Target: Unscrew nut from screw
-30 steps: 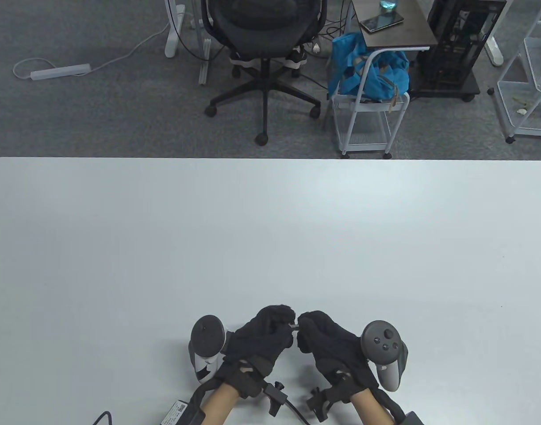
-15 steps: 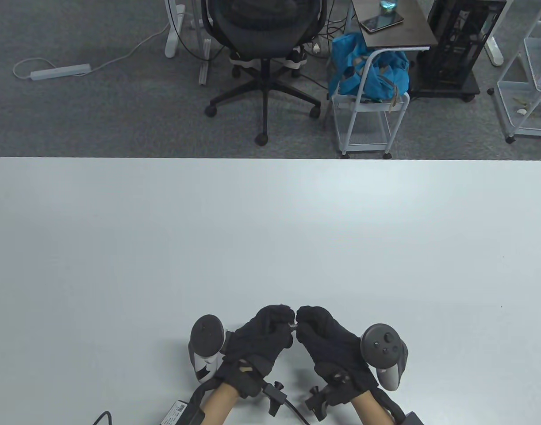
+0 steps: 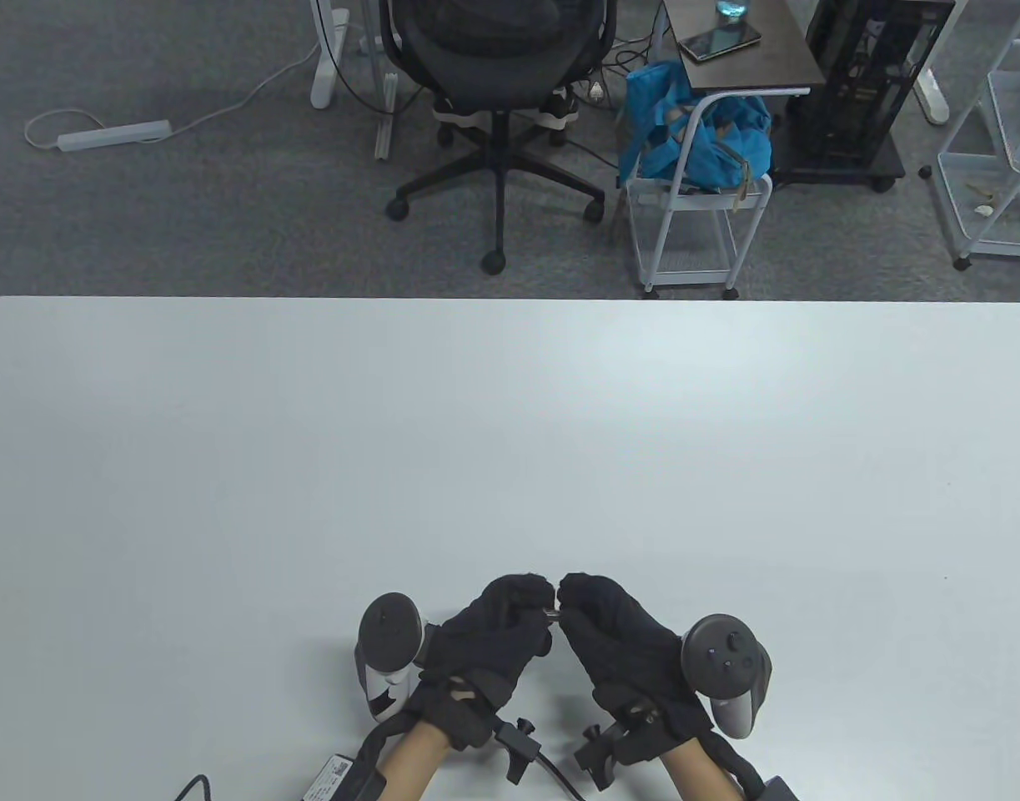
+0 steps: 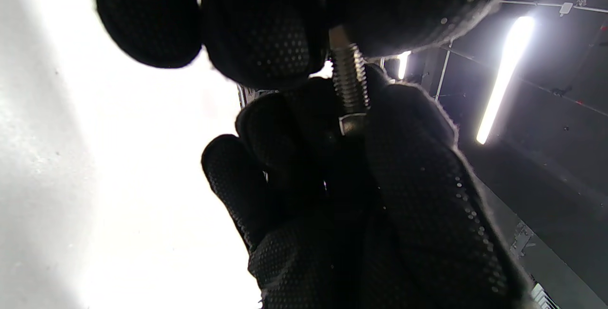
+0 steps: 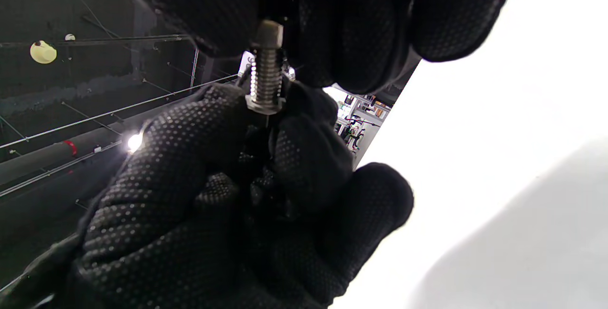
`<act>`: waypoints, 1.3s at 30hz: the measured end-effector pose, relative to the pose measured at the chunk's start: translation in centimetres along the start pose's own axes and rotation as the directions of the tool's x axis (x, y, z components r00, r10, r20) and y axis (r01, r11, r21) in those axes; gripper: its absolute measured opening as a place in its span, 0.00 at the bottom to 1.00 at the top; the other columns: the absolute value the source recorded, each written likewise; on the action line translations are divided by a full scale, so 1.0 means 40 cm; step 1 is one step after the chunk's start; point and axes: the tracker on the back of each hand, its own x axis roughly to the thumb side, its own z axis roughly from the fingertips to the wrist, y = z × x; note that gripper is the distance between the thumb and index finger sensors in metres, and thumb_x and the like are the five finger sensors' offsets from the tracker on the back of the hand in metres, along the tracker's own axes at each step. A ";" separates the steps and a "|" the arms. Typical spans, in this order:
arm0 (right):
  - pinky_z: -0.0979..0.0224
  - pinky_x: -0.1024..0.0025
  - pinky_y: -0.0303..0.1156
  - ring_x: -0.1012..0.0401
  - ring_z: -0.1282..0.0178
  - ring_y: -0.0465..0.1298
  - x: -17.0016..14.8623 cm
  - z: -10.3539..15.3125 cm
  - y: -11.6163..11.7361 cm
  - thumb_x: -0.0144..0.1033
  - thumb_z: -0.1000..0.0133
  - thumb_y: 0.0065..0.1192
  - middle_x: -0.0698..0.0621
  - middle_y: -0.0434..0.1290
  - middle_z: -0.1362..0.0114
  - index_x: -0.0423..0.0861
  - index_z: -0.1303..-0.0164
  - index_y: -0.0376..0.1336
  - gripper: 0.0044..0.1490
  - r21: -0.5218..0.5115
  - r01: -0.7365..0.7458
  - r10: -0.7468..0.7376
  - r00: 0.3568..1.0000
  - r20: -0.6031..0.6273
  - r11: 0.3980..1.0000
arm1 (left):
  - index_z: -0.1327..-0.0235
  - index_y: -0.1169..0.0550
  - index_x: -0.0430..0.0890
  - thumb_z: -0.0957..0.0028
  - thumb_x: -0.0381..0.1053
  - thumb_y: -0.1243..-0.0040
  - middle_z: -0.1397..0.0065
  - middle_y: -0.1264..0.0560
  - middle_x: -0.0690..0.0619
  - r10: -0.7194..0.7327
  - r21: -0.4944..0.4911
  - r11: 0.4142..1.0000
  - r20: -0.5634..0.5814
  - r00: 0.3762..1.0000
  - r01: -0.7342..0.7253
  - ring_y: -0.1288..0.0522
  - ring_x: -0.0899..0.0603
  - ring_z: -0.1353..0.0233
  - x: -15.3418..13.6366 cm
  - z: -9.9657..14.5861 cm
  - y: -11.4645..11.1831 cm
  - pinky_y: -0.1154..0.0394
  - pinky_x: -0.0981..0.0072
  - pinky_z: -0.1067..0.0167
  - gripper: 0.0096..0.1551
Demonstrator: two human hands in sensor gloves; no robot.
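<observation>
1. We saw the screw (image 5: 266, 74) – threaded metal shank – spanning the gap between the two gloved hands, low over the table (image 3: 510, 434) near its front edge, at about mid width.
2. In the table view only a small metal bit of the screw (image 3: 553, 615) showed between the fingertips.
3. The nut (image 5: 264, 105) sat on the thread at one end of the visible shank; the nut (image 4: 351, 124) also showed in the left wrist view, w/ bare thread beyond it.
4. In the right wrist view the screw's other end was at the fingers hanging from the top edge, the nut at the lower hand's fingertips.
5. Left hand (image 3: 497, 634) – fingers curled, pinching one end of the screw/nut assy. Which end each hand had, we couldn't tell for sure.
6. Right hand (image 3: 618, 642) was likewise curled, fingertips pinching the opposite end; the two hands' fingertips nearly touched.
7. A tracker sat on each hand's back, both hands close above the table.
8. Beyond the table: office chair (image 3: 497, 50), blue bag (image 3: 697, 138) on a white cart.
</observation>
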 end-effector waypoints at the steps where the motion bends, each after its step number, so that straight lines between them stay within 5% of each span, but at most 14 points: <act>1: 0.34 0.41 0.73 0.46 0.41 0.77 0.001 0.000 0.000 0.42 0.41 0.63 0.45 0.75 0.36 0.44 0.29 0.64 0.31 0.001 0.000 0.000 1.000 0.000 1.000 | 0.36 0.23 0.50 0.48 0.53 0.34 0.38 0.21 0.41 -0.001 0.001 1.000 0.000 1.000 0.001 0.16 0.45 0.54 0.000 0.000 0.000 0.21 0.40 0.44 0.26; 16: 0.36 0.39 0.72 0.45 0.42 0.77 -0.003 0.000 0.003 0.45 0.41 0.62 0.43 0.75 0.36 0.41 0.28 0.63 0.34 0.016 0.002 -0.002 1.000 -0.028 1.000 | 0.37 0.22 0.50 0.49 0.53 0.34 0.39 0.21 0.41 0.003 0.006 1.000 -0.001 1.000 -0.003 0.16 0.45 0.54 0.000 0.000 0.001 0.21 0.40 0.45 0.26; 20: 0.39 0.38 0.73 0.44 0.48 0.79 -0.014 0.003 0.000 0.53 0.40 0.60 0.42 0.78 0.41 0.37 0.29 0.64 0.39 0.011 -0.031 0.032 0.994 -0.103 0.999 | 0.37 0.22 0.50 0.49 0.53 0.33 0.39 0.21 0.41 0.013 0.017 1.000 -0.001 1.000 -0.013 0.16 0.45 0.54 0.001 0.001 0.003 0.21 0.40 0.45 0.26; 23: 0.41 0.41 0.76 0.48 0.53 0.81 -0.010 0.002 0.002 0.51 0.40 0.60 0.45 0.80 0.47 0.37 0.32 0.65 0.36 0.012 0.003 -0.002 0.996 -0.088 1.000 | 0.37 0.22 0.50 0.49 0.53 0.33 0.39 0.20 0.41 0.008 0.010 1.000 -0.001 1.000 -0.008 0.16 0.45 0.54 0.001 0.001 0.002 0.21 0.40 0.45 0.26; 39: 0.35 0.40 0.73 0.46 0.44 0.78 0.003 -0.001 -0.001 0.43 0.41 0.62 0.44 0.76 0.38 0.46 0.29 0.64 0.30 0.008 0.007 -0.007 1.000 -0.005 1.000 | 0.37 0.23 0.50 0.48 0.53 0.34 0.38 0.21 0.41 0.009 0.004 1.000 0.008 1.000 -0.009 0.16 0.45 0.54 0.003 0.000 0.002 0.21 0.40 0.44 0.26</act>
